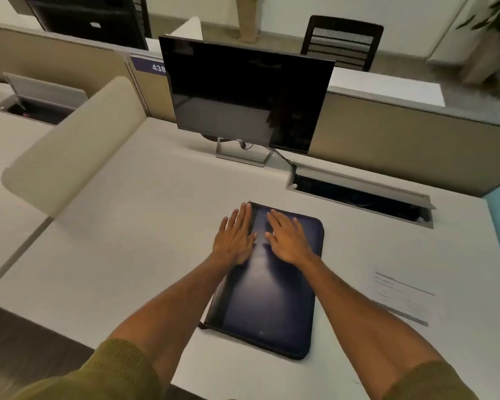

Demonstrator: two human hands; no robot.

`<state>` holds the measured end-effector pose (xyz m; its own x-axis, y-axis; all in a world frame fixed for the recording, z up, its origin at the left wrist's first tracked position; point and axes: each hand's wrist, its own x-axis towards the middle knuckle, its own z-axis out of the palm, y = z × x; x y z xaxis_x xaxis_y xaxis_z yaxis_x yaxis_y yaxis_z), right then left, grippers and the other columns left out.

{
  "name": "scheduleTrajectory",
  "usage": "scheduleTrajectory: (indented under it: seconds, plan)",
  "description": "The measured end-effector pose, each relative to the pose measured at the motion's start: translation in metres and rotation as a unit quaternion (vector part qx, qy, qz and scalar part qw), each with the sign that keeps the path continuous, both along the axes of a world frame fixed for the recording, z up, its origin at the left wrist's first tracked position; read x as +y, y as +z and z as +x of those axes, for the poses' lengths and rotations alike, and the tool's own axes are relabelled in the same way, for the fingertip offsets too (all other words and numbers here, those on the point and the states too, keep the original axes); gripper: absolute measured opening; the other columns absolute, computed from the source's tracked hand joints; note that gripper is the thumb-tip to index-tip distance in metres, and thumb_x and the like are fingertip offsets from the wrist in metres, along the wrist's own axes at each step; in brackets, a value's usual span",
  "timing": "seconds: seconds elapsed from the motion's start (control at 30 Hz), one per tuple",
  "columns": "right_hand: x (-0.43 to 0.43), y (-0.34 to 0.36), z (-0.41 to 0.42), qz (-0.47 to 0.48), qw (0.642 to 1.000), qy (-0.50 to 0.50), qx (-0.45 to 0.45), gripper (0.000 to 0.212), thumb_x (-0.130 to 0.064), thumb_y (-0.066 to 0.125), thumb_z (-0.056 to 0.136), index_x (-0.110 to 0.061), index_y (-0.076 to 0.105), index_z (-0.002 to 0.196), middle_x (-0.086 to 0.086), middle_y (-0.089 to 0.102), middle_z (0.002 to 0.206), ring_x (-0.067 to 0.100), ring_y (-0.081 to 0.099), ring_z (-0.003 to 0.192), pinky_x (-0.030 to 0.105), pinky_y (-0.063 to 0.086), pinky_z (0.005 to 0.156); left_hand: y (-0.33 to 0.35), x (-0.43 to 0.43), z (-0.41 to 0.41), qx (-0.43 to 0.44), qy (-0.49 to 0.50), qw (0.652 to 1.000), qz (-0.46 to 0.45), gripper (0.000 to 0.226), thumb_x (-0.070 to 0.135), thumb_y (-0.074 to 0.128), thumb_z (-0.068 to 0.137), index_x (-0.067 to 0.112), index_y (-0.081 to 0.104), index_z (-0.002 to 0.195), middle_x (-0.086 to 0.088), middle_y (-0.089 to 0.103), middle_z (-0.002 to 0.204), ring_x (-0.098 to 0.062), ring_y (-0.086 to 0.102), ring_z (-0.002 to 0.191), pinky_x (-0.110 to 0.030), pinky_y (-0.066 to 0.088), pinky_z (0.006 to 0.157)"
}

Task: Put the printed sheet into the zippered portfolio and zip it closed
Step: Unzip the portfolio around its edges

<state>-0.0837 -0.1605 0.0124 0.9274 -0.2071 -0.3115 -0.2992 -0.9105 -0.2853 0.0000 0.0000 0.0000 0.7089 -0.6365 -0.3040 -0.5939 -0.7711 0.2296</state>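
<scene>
A dark navy zippered portfolio [267,301] lies flat and closed on the white desk, long side running away from me. My left hand [235,236] rests flat with fingers spread on its far left edge, partly on the desk. My right hand [287,239] lies flat, palm down, on the far part of its cover. Neither hand holds anything. The printed sheet [403,297], white with faint lines of text, lies on the desk to the right of the portfolio, apart from it.
A dark monitor [243,93] on a stand stands behind the portfolio. An open cable hatch [361,197] is sunk into the desk [145,226] at the back right. A beige divider panel [72,160] rises on the left. The desk's front edge is near my elbows.
</scene>
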Motion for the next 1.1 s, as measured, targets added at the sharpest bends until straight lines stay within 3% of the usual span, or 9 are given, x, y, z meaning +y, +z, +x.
scheduleTrajectory:
  seconds: [0.13, 0.27, 0.4, 0.5, 0.57, 0.63, 0.77, 0.9, 1.1]
  plan:
    - [-0.005, -0.004, 0.027, 0.016, 1.000, 0.001, -0.023, 0.048, -0.029, 0.044, 0.111, -0.017, 0.046, 0.158, 0.000, 0.034, 0.171, 0.021, 0.031, 0.158, 0.047, 0.022, 0.131, -0.012, -0.004, 0.020, 0.008, -0.005, 1.000, 0.010, 0.074, 0.047, 0.019, 0.116, 0.017, -0.021, 0.171, -0.003, -0.023, 0.180, -0.024, -0.010, 0.171, -0.047, 0.003, 0.140]
    - [-0.002, -0.010, 0.046, 0.004, 0.997, -0.048, -0.061, 0.032, -0.021, 0.047, 0.108, -0.015, 0.071, 0.128, 0.003, 0.064, 0.140, 0.025, 0.057, 0.130, 0.045, 0.047, 0.108, -0.024, -0.012, 0.036, 0.028, -0.011, 0.999, 0.009, 0.073, 0.047, 0.019, 0.117, 0.017, -0.020, 0.171, -0.003, -0.022, 0.180, -0.023, -0.011, 0.171, -0.046, 0.003, 0.140]
    - [-0.010, -0.014, 0.067, 0.024, 0.992, -0.084, -0.088, 0.030, -0.016, 0.049, 0.107, -0.014, 0.076, 0.121, 0.004, 0.070, 0.125, 0.025, 0.062, 0.117, 0.044, 0.051, 0.101, -0.032, -0.025, 0.049, 0.014, -0.009, 1.000, 0.015, 0.073, 0.048, 0.019, 0.117, 0.013, -0.013, 0.172, -0.006, -0.015, 0.182, -0.025, -0.005, 0.171, -0.047, 0.006, 0.140]
    - [-0.023, -0.016, 0.090, 0.042, 0.993, -0.077, -0.082, 0.034, -0.008, 0.051, 0.104, -0.018, 0.074, 0.127, 0.002, 0.069, 0.129, 0.026, 0.061, 0.121, 0.045, 0.048, 0.104, -0.036, -0.032, 0.059, 0.001, 0.027, 1.000, 0.000, 0.070, 0.046, 0.024, 0.116, 0.008, 0.007, 0.173, -0.013, 0.008, 0.181, -0.031, 0.019, 0.167, -0.047, 0.024, 0.135]
    - [-0.031, -0.017, 0.106, 0.054, 0.993, -0.076, -0.075, 0.042, -0.001, 0.054, 0.101, -0.021, 0.069, 0.135, 0.001, 0.066, 0.136, 0.025, 0.061, 0.125, 0.046, 0.048, 0.107, -0.039, -0.034, 0.064, -0.018, 0.054, 0.998, -0.026, 0.060, 0.043, 0.031, 0.115, 0.010, 0.028, 0.166, -0.014, 0.033, 0.168, -0.035, 0.044, 0.150, -0.046, 0.041, 0.121]
    - [-0.038, -0.019, 0.122, 0.070, 0.993, -0.067, -0.070, 0.051, 0.003, 0.058, 0.097, -0.024, 0.065, 0.140, 0.000, 0.064, 0.139, 0.025, 0.064, 0.126, 0.045, 0.052, 0.106, -0.044, -0.034, 0.068, -0.035, 0.062, 0.996, -0.048, 0.050, 0.043, 0.036, 0.113, 0.014, 0.043, 0.154, -0.011, 0.048, 0.150, -0.033, 0.056, 0.129, -0.045, 0.047, 0.108]
    - [-0.045, -0.023, 0.151, 0.085, 0.996, -0.001, -0.032, 0.053, 0.004, 0.062, 0.096, -0.029, 0.066, 0.137, -0.002, 0.062, 0.139, 0.023, 0.063, 0.124, 0.044, 0.055, 0.104, -0.051, -0.037, 0.077, -0.002, 0.094, 0.990, -0.102, 0.043, 0.043, 0.041, 0.112, 0.015, 0.051, 0.143, -0.010, 0.053, 0.138, -0.033, 0.063, 0.111, -0.046, 0.052, 0.098]
    - [-0.051, -0.028, 0.171, 0.070, 0.995, 0.072, 0.012, 0.040, -0.004, 0.066, 0.096, -0.030, 0.071, 0.126, -0.001, 0.059, 0.135, 0.027, 0.062, 0.118, 0.047, 0.055, 0.100, -0.055, -0.042, 0.086, 0.021, 0.128, 0.983, -0.127, 0.043, 0.044, 0.044, 0.111, 0.014, 0.052, 0.142, -0.011, 0.054, 0.140, -0.033, 0.065, 0.112, -0.047, 0.053, 0.099]
    - [-0.057, -0.035, 0.177, 0.023, 0.992, 0.122, -0.005, 0.015, -0.016, 0.068, 0.100, -0.024, 0.071, 0.112, 0.000, 0.060, 0.123, 0.026, 0.064, 0.101, 0.044, 0.058, 0.088, -0.061, -0.048, 0.090, 0.046, 0.130, 0.979, -0.151, 0.041, 0.044, 0.047, 0.111, 0.015, 0.050, 0.139, -0.010, 0.053, 0.139, -0.032, 0.065, 0.113, -0.051, 0.055, 0.101]
